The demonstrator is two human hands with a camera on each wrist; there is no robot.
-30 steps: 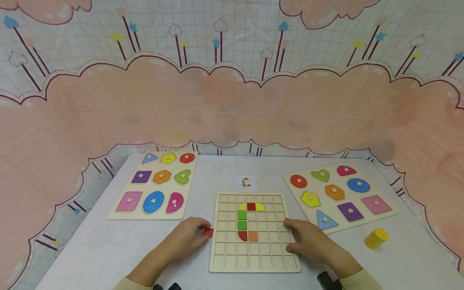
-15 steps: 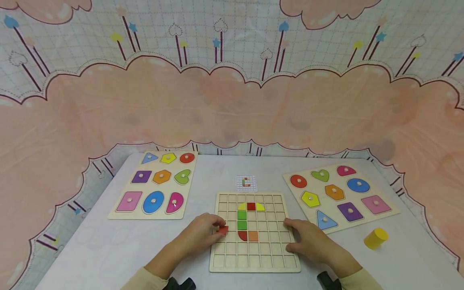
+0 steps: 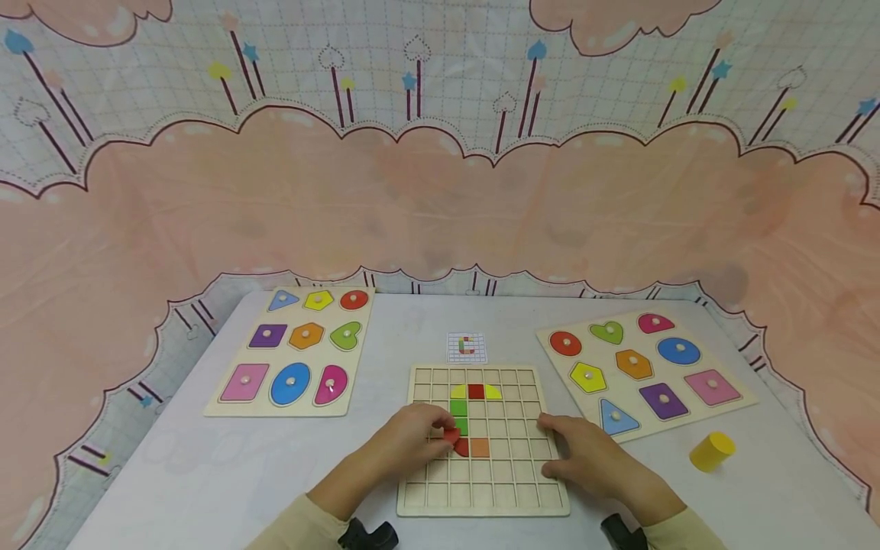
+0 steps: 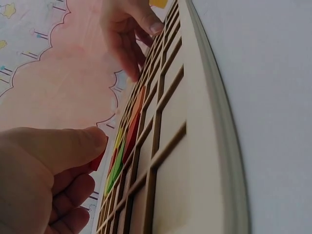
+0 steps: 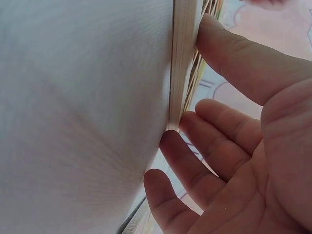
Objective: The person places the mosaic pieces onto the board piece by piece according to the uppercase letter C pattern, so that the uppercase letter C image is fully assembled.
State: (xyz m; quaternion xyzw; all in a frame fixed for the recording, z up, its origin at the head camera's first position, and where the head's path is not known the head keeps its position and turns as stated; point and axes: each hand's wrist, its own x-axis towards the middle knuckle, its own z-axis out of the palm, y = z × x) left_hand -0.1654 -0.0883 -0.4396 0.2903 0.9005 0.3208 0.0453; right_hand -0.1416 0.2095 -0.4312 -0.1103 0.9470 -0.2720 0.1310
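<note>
My left hand [image 3: 407, 441] pinches a small red piece [image 3: 451, 435] between thumb and fingers, over the left part of the wooden grid board [image 3: 509, 500]. In the left wrist view only an edge of this red piece [image 4: 99, 158] shows past the thumb. Close by in the grid lie a dark red quarter-round piece [image 3: 462, 448], an orange square [image 3: 480, 448] and green squares [image 3: 458, 409]. Farther up are a red square [image 3: 476, 392] and yellow rounded pieces [image 3: 493, 393]. My right hand [image 3: 594, 457] rests on the board's right edge, thumb and fingers spread along it.
A small pattern card [image 3: 467, 347] lies behind the grid board. Knobbed shape boards stand at the left [image 3: 309, 374] and right [image 3: 605, 363], filled with coloured shapes. A yellow cylinder [image 3: 713, 452] is at the right on the white table [image 3: 158, 473].
My left hand has carried the red piece rightward, from beside the board's left edge to over the grid near the dark red quarter-round piece. My right hand has stayed at the board's edge.
</note>
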